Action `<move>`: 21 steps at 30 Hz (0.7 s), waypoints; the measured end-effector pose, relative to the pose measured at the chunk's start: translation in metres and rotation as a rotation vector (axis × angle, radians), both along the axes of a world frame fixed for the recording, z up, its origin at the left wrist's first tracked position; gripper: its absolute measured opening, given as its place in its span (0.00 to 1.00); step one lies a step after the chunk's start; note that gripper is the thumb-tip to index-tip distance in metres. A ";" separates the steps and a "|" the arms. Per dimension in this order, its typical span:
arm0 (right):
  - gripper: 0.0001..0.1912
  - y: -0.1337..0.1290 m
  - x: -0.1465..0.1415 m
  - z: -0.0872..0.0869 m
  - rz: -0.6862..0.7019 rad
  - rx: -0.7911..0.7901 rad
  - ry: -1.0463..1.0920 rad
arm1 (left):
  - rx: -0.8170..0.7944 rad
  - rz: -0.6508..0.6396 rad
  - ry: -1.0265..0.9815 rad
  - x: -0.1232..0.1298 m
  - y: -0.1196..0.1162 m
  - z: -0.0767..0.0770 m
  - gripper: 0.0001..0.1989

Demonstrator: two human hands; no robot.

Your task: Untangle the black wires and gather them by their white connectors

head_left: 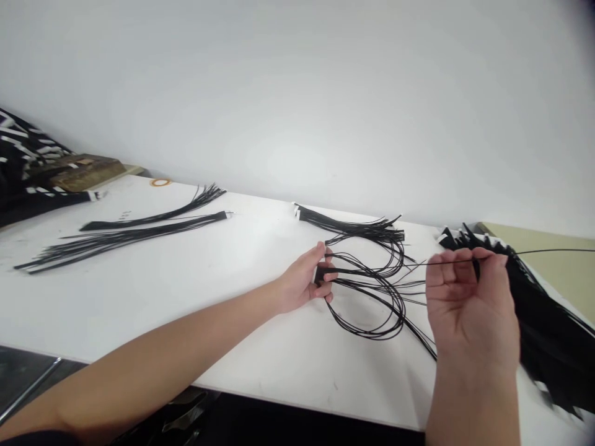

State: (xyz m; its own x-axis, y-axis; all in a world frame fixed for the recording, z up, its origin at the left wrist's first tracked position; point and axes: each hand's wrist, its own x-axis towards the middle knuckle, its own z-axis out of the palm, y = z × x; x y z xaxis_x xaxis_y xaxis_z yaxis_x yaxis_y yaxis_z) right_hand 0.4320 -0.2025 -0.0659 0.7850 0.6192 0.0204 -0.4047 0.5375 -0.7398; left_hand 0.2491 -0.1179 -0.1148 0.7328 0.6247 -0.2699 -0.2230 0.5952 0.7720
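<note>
Near the middle of the white table, my left hand (307,279) is closed round the end of a black wire bundle (367,285). Several wires of this bundle curl back in loops towards its fingers, while others run off to the right. At the right, my right hand (471,291) is raised with its palm facing me. A single thin black wire (548,251) is pinched between its thumb and forefinger and stretches past it to the right edge.
Behind the loops lies another black wire bundle (344,224). Two more bundles (139,238) lie on the white table (260,248) at the left, near an orange ring (160,183). Dark wire piles (548,310) (23,148) fill both sides. A wall stands behind.
</note>
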 end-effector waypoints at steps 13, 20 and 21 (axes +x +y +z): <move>0.06 -0.003 -0.028 -0.011 -0.100 -0.378 -1.085 | 0.076 0.040 0.016 0.001 -0.005 -0.002 0.18; 0.07 -0.003 -0.026 -0.012 -0.100 -0.417 -1.310 | 0.087 0.051 0.020 0.003 -0.007 0.001 0.18; 0.07 -0.003 -0.026 -0.012 -0.099 -0.414 -1.316 | 0.090 0.049 0.016 0.003 -0.007 0.001 0.18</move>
